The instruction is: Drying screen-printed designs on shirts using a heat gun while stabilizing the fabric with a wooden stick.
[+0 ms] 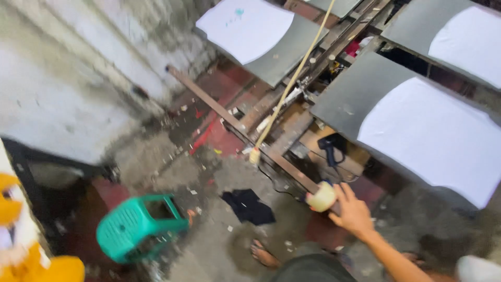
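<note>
My right hand (pixel 354 213) reaches forward from the lower right and grips a pale, cream-coloured roll (pixel 321 197) at its fingertips. The roll is level with the end of a rusty metal bar (pixel 219 112) that runs diagonally across the frame of the stand. Just right of the hand, a grey board (pixel 344 94) carries a white sheet of fabric (pixel 433 141). My left hand is out of view. My bare foot in a sandal (pixel 263 254) shows on the floor below. The picture is blurred by motion.
Two more grey boards with white sheets (pixel 245 26) (pixel 464 36) stand farther back. A yellow rope (pixel 292 78) hangs down to a knot. A green plastic stool (pixel 138 227) lies tipped, a black cloth (pixel 249 206) lies on the littered floor, and a black handheld dryer (pixel 329 149) rests under the board.
</note>
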